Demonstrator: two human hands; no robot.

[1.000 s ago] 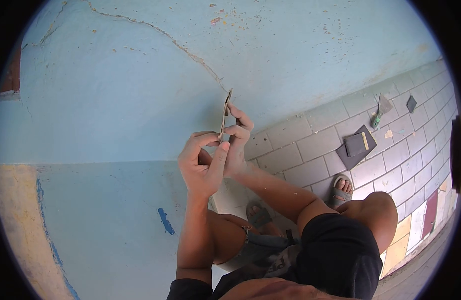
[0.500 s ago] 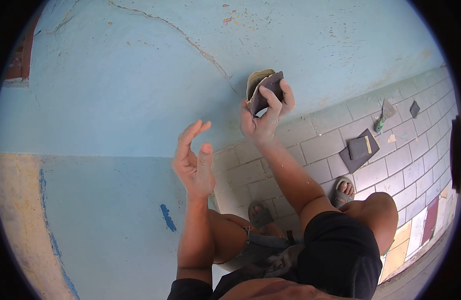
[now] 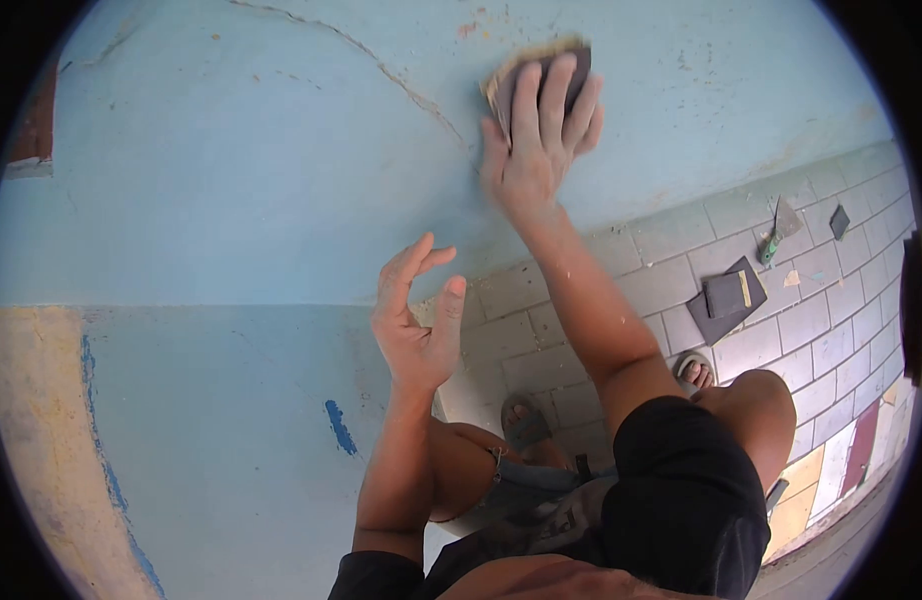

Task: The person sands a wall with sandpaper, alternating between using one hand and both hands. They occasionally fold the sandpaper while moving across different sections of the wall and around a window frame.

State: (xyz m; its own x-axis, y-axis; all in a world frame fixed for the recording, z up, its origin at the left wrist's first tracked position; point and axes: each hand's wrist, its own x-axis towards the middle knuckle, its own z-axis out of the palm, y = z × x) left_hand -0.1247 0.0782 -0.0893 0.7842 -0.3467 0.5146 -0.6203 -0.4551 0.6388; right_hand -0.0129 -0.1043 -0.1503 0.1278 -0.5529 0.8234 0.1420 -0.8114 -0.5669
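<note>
My right hand (image 3: 539,165) lies against the light blue wall (image 3: 231,210) with a folded piece of sandpaper (image 3: 505,98) under its fingers. The sandpaper is dark on the outside, with a tan edge showing, and is blurred by motion. A long crack (image 3: 381,72) in the wall runs down to just left of it. Lower and to the left, my left hand (image 3: 418,330) is raised with thumb and fingers apart, loosely curved, holding nothing. It is nearest to the wall's lower edge and the floor.
On the tiled floor (image 3: 601,260) at right lie a dark sheet (image 3: 719,328) with a smaller dark pad on it, a green-handled scraper (image 3: 771,247) and a small dark piece (image 3: 839,222). My sandalled feet stand on the tiles. A brown frame (image 3: 36,125) is at far left.
My right hand has moved up the wall, and its fingers have flattened over the sandpaper, which was held folded and bowed open before. My left hand has shifted slightly right.
</note>
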